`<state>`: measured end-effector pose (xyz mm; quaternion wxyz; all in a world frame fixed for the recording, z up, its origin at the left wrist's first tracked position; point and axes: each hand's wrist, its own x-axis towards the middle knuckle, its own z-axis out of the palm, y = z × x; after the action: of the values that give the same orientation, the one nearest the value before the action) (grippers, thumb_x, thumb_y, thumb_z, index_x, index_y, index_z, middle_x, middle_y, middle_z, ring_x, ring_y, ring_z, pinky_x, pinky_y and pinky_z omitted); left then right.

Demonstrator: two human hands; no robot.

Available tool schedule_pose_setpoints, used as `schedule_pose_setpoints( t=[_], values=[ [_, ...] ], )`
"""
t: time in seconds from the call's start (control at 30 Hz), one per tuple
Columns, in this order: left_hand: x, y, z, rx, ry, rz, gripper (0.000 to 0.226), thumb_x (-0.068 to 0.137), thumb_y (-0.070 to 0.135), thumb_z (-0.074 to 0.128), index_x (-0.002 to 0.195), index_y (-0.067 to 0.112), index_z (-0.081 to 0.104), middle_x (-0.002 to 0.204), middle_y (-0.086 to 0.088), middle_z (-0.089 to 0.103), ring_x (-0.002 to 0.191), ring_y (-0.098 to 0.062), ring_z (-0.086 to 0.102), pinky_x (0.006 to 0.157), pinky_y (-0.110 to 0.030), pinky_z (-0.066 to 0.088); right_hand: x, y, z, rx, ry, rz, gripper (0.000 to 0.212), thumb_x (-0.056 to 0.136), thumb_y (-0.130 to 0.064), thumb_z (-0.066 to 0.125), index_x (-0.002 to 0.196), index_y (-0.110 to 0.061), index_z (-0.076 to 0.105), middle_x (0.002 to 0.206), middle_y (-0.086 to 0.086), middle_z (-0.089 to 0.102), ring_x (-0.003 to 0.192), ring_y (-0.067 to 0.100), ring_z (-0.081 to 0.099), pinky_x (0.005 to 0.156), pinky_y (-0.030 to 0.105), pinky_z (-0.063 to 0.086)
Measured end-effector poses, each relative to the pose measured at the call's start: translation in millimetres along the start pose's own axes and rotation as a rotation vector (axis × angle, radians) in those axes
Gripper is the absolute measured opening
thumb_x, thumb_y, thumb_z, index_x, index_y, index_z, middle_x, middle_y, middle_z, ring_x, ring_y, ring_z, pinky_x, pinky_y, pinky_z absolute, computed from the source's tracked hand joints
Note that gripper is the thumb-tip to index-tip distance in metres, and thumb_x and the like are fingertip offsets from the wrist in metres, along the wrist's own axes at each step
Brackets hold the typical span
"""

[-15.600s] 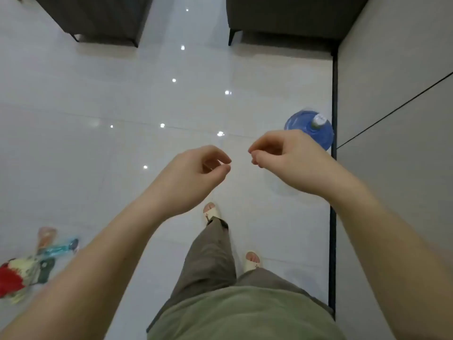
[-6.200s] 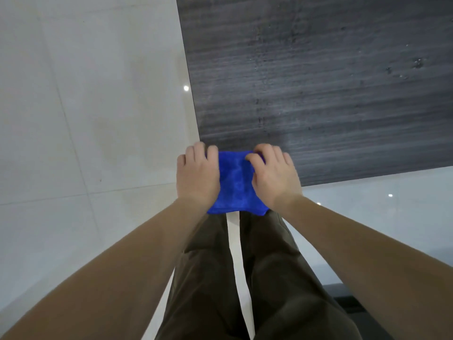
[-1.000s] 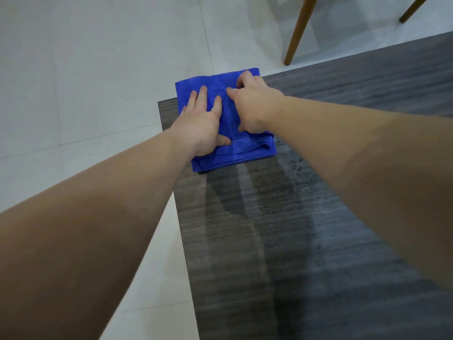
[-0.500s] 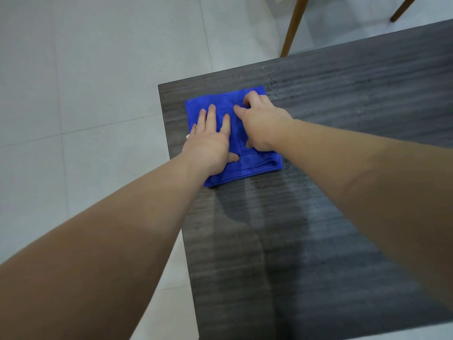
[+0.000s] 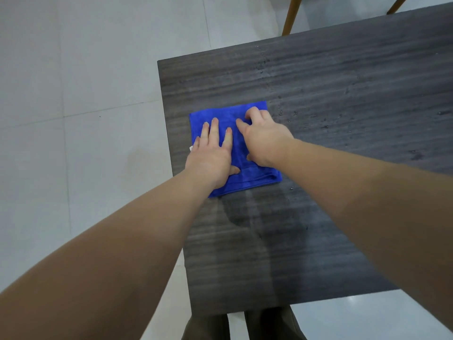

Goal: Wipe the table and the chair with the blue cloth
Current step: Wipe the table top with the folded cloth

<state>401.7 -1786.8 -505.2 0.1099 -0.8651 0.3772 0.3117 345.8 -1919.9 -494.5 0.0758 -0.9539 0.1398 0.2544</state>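
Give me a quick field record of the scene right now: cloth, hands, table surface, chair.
cloth: blue cloth, folded, flat on the table near its left edge
left hand: left hand pressing flat on the cloth, fingers straight
right hand: right hand on the cloth, fingertips bent into it
table: dark wood-grain table, specks to the right of the cloth
chair: only wooden legs visible beyond the far edge
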Motion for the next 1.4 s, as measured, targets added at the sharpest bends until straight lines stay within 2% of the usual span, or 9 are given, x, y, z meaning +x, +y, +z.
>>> schedule_pose_setpoints(
  t=[0.17, 0.37, 0.6, 0.97, 1.23, 1.4],
  values=[
    [-29, 11, 20, 0.007, -0.002, 0.008, 0.099, 0.093, 0.058, 0.052, 0.155, 0.019, -0.014, 0.159, -0.015, -0.028, 0.148, -0.032, -0.021, 0.123, -0.046, 0.003, -33, -7, 16, -0.01, 0.009, -0.017, 0.087, 0.084, -0.026, 0.073, 0.153, -0.018, 0.02, 0.148, 0.008, 0.018, 0.133, 0.024, 0.026, 0.085, 0.034, 0.051],
    [-67, 23, 46, -0.003, -0.017, 0.013, 0.097, 0.094, 0.056, 0.052, 0.156, 0.02, -0.014, 0.159, -0.014, -0.029, 0.148, -0.031, -0.023, 0.123, -0.044, 0.001, -77, -21, 37, -0.004, 0.032, -0.021, 0.092, 0.084, -0.03, 0.074, 0.154, -0.016, 0.015, 0.149, 0.008, 0.018, 0.135, 0.023, 0.026, 0.091, 0.03, 0.046],
    [-113, 35, 80, 0.012, -0.021, 0.037, 0.096, 0.095, 0.057, 0.05, 0.155, 0.02, -0.014, 0.159, -0.014, -0.029, 0.148, -0.031, -0.022, 0.122, -0.044, 0.002, -128, -41, 67, -0.019, 0.02, 0.012, 0.094, 0.084, -0.031, 0.074, 0.154, -0.016, 0.013, 0.148, 0.007, 0.017, 0.134, 0.022, 0.026, 0.086, 0.029, 0.047],
    [-178, 51, 135, 0.0, 0.011, 0.068, 0.094, 0.095, 0.055, 0.05, 0.156, 0.018, -0.013, 0.159, -0.015, -0.027, 0.148, -0.032, -0.021, 0.122, -0.045, 0.001, -200, -66, 112, 0.007, 0.031, 0.031, 0.093, 0.084, -0.031, 0.073, 0.154, -0.017, 0.015, 0.148, 0.007, 0.018, 0.136, 0.023, 0.024, 0.091, 0.032, 0.048],
    [-199, 67, 147, -0.034, -0.009, 0.028, 0.094, 0.096, 0.053, 0.051, 0.156, 0.018, -0.012, 0.159, -0.016, -0.027, 0.148, -0.032, -0.021, 0.123, -0.045, 0.003, -222, -66, 123, -0.013, 0.03, -0.013, 0.094, 0.084, -0.034, 0.073, 0.154, -0.015, 0.014, 0.149, 0.007, 0.019, 0.137, 0.022, 0.024, 0.093, 0.027, 0.044],
    [-210, 80, 154, -0.034, -0.024, -0.002, 0.093, 0.096, 0.051, 0.052, 0.156, 0.019, -0.012, 0.159, -0.015, -0.027, 0.148, -0.032, -0.02, 0.122, -0.045, 0.003, -236, -63, 129, 0.03, 0.036, -0.026, 0.086, 0.087, -0.03, 0.069, 0.153, -0.013, 0.017, 0.15, 0.008, 0.018, 0.138, 0.022, 0.023, 0.098, 0.029, 0.041]
  ],
)
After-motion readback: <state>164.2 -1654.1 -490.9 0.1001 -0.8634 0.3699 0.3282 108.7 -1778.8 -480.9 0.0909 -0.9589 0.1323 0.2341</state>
